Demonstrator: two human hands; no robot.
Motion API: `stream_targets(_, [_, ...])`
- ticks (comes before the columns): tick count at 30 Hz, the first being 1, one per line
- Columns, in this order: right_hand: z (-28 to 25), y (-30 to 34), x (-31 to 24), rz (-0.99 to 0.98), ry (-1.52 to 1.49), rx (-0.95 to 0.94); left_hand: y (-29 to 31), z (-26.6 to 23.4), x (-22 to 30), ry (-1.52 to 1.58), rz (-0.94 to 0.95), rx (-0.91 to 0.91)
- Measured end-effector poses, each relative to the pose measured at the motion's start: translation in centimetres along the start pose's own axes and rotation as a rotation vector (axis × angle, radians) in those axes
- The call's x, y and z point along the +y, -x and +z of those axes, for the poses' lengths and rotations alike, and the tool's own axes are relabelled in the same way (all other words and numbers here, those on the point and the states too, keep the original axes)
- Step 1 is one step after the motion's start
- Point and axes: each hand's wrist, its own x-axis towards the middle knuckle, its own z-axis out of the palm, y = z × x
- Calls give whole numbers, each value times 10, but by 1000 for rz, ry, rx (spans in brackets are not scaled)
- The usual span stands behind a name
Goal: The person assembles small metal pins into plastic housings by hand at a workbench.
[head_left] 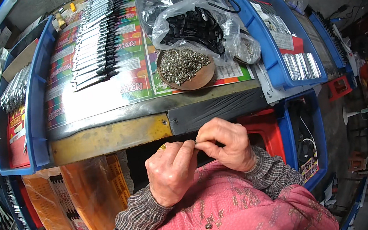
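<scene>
My left hand (171, 171) and my right hand (228, 144) meet just below the front edge of the worktable. The fingertips of both are pinched together around something too small to make out. Beyond them on the tabletop stands a round shallow dish (204, 77) heaped with small shiny metal pieces (182, 65). Behind the dish, an open clear plastic bag (158, 24) holds many black parts (191, 28). To the left, slim silver-and-black sticks (94, 47) lie side by side in a long row.
Blue trays with slender silver pieces flank the tabletop: a left tray (36, 130) and a right tray (271, 33). At lower left is an orange plastic crate (119, 179). A red stool (270, 131) and another blue bin (321, 143) stand to my right. A black cable (218, 4) crosses the bag.
</scene>
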Motion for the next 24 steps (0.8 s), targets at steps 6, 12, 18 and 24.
stream_targets(6, [-9,-11,-11,761,-626,-207,-6,-1,-1,6,27,22])
stream_targets(12, [-2,-10,-14,769,-589,-165,-7,0,-4,13,39,33])
stream_targets(18, [-6,-23,-8,471,-380,-95,-15,-5,-4,-13,29,53])
stream_targets(24, [-16,-55,25,83,297,81,-14,-10,-11,-23,-10,36])
